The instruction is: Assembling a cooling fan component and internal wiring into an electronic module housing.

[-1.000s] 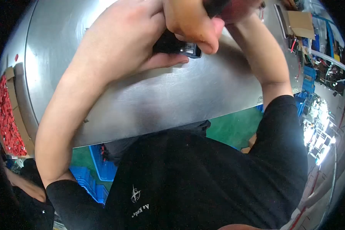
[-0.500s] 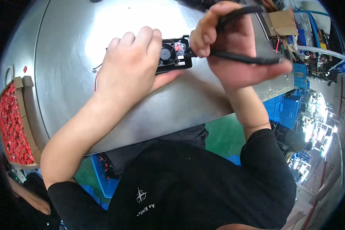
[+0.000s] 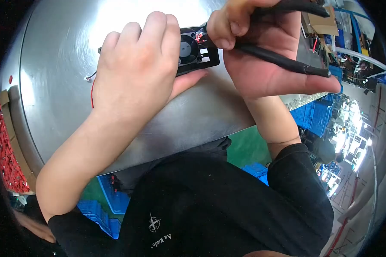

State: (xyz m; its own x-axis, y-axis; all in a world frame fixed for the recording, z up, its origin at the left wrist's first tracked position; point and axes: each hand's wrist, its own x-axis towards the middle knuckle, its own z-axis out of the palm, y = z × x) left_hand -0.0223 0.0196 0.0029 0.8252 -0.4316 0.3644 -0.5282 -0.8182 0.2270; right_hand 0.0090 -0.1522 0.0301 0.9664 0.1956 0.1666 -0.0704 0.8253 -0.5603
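A black plastic housing with a small black cooling fan lies on the metal table. My left hand is closed over its left part, thumb along the near side, so that end is hidden. Red wiring shows beside the fan. At the housing's right end, my right hand has its palm turned up and its fingers curled around a thick black cable. One length of that cable crosses the palm toward the thumb; another black length runs above it. A thin red wire sticks out left of my left hand.
A cardboard box of small red parts stands at the table's left. Blue crates are beyond the right edge, and more blue bins sit below the front edge. The metal table has a small connector on it.
My right hand has shifted slightly right with the cable, whose lower length now lies farther along the thumb. My left hand still holds the housing. The whole view has shifted a little.
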